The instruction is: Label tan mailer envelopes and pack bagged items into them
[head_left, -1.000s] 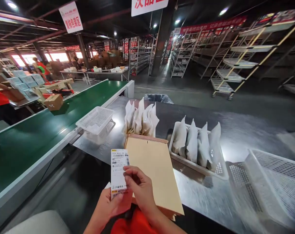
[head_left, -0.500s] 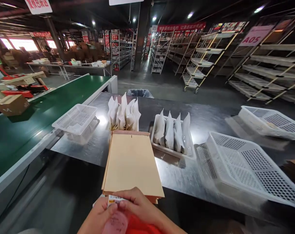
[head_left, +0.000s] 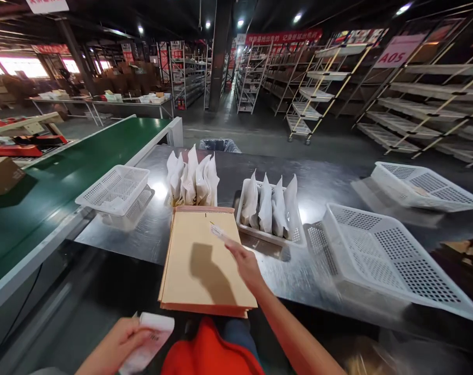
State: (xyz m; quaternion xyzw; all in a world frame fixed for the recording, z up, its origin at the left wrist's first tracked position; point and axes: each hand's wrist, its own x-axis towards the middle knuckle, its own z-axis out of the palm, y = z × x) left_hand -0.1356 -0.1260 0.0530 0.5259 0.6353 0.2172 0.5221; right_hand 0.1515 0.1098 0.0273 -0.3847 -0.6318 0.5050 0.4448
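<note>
Head view, left to right: far left we see the green conveyor belt (head_left: pixel 64 177) running away from us with a brown cardboard box (head_left: pixel 0 176) on it, and beside it, on the shiny steel worktable (head_left: pixel 330 182), an empty white perforated plastic basket (head_left: pixel 113 188). Near the bottom edge our left hand (head_left: pixel 111 346) is curled shut around the pale pink-white strip of label backing paper (head_left: pixel 150 341), held low and close to the body, seemingly to keep it out of the way. In the middle lies the stack of tan padded mailer envelopes (head_left: pixel 205 260), flat and squared to us, with upright white pouches (head_left: pixel 191 179) at its far end. Our right hand (head_left: pixel 246 263) reaches forward over the stack, arm extended, fingers pinching a small white sticker label (head_left: pixel 219 233) just above the top envelope. Further right stand a tray of white pouches (head_left: pixel 269 205) and two more white perforated baskets (head_left: pixel 380 255).
</note>
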